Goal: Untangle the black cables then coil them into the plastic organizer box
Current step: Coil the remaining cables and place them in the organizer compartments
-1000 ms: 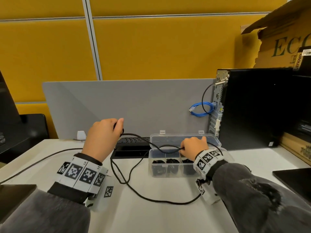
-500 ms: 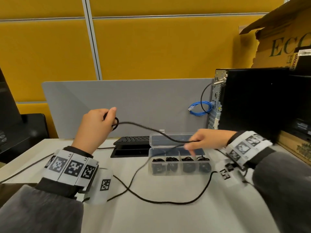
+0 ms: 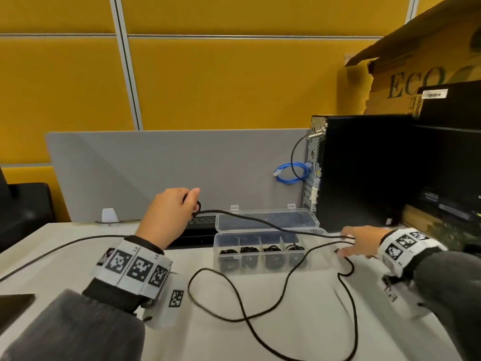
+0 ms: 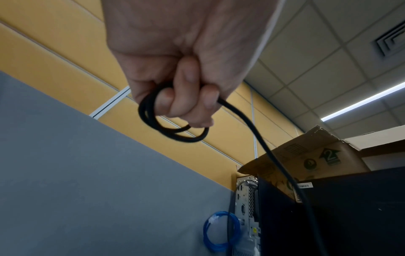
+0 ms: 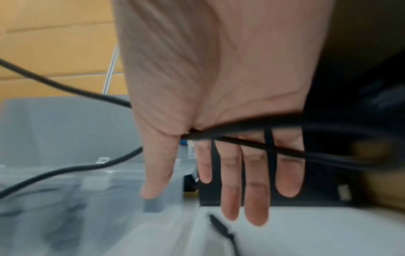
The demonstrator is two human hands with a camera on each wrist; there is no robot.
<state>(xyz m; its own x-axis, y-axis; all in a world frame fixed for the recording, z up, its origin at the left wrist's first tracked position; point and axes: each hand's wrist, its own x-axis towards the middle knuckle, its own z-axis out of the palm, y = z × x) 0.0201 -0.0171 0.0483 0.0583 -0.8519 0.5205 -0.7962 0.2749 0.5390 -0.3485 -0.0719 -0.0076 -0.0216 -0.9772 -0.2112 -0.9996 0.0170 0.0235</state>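
**Four compartments filled, one cable mid-coil**

Four of the compartments in the plastic organizer box (image 3: 265,259) already holding coiled black cables, lid hinged open at the back. Box sitting toward the far edge of the surface (image 3: 260,340), middle-right, just ahead of the grey divider.

Remaining black cable (image 3: 283,282) only partly wound:
- Left hand (image 3: 169,214) raised above the surface, left of the box, fingers curled round a small coil of two or so loops (clear in the left wrist view, (image 4: 173,128)).
- From there, cable running right over the open box to the right hand (image 3: 360,244).
- Right hand (image 5: 219,138) beside the box's right end, fingers straight and spread, cable strands draped across the base of the fingers, not clamped.
- Rest lying loose on the surface in wide loops toward the near edge, one crossing visible; no tight knot seen, though blur hides detail.

Judgement: mostly done. Left: feed slack into the coil, clear the crossing, drop the coil in the box. Free compartment probably at the right end; hard to confirm through the clear plastic.

Separate thin black lead trailing off the left edge; cannot tell whether part of the job.
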